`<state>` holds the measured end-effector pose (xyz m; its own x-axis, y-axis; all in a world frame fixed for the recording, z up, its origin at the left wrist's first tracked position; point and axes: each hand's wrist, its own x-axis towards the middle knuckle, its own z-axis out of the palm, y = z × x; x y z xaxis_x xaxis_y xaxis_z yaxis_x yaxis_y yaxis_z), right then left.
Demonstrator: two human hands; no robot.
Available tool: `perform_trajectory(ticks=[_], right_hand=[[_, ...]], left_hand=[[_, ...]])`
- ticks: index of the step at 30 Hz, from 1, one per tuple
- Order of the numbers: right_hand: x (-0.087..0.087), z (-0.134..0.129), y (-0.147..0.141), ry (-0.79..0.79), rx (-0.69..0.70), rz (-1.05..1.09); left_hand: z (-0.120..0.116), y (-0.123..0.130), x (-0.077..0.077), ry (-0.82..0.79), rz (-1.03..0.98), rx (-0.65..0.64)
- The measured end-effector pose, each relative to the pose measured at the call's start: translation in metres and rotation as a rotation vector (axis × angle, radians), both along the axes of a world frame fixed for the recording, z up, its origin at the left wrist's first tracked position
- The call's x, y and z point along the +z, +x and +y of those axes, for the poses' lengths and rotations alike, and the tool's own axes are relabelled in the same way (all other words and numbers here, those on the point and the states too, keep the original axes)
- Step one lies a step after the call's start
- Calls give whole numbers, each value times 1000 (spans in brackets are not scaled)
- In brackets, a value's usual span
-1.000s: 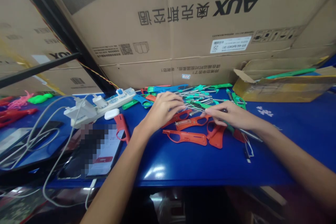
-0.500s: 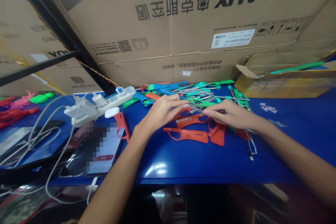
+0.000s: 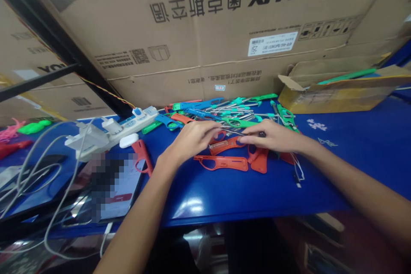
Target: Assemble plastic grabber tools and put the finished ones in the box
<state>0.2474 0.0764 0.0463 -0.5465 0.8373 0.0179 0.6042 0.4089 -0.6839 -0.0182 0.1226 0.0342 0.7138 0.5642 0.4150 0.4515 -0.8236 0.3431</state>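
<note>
My left hand [image 3: 194, 138] is closed in a pinch on one end of some thin wires [image 3: 230, 131]. Across from it, my right hand [image 3: 272, 135] pinches the other end, and a small dark piece [image 3: 262, 134] shows at its fingers. The wires run slightly slanted across the gap between the two hands. Just below lie red-orange plastic lighter-handle shells [image 3: 229, 163], one with a trigger opening. Behind my fingers is a heap of metal rods with teal ends [image 3: 239, 115] and green and blue shells. Another white wire bundle [image 3: 298, 167] lies under my right wrist.
To the left are a white power strip [image 3: 128, 127] with chargers, a white earbud case [image 3: 129, 140], a red shell [image 3: 142, 156] and a phone [image 3: 120, 192] with cables. An open carton [image 3: 340, 96] stands at the right back. A large cardboard box [image 3: 199, 51] walls off the rear.
The whole view has shifted, so the table things appear further left. My hands stay close together on the wires, which now look straighter between them.
</note>
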Motion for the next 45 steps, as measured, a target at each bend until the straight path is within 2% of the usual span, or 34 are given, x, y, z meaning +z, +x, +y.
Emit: perform_trajectory(ticks=[7,12,17,21,31,36,41,45], right_hand=[[0,0,2,105,38,-29],[-1,0,4,7,34,-1],[1,-1,5,-101,-44,19],[2,-1,5,-120,-52,24],[3,-1,6,-20,20,-11],[6,0,10,-5,49,-69],[10,2,23,132,-15,-123],[9,5,32,227,-24,-60]], left_hand=[[-3,0,3,34,34,-42],[-5,2,5,57,43,-14],[-7,4,2,27,-23,4],[-5,5,0,22,-51,-19],[-8,9,4,-103,-94,5],[-8,8,5,-47,-53,-6],[-6,4,5,-7,-108,85],[-5,1,7,-11,-134,137]])
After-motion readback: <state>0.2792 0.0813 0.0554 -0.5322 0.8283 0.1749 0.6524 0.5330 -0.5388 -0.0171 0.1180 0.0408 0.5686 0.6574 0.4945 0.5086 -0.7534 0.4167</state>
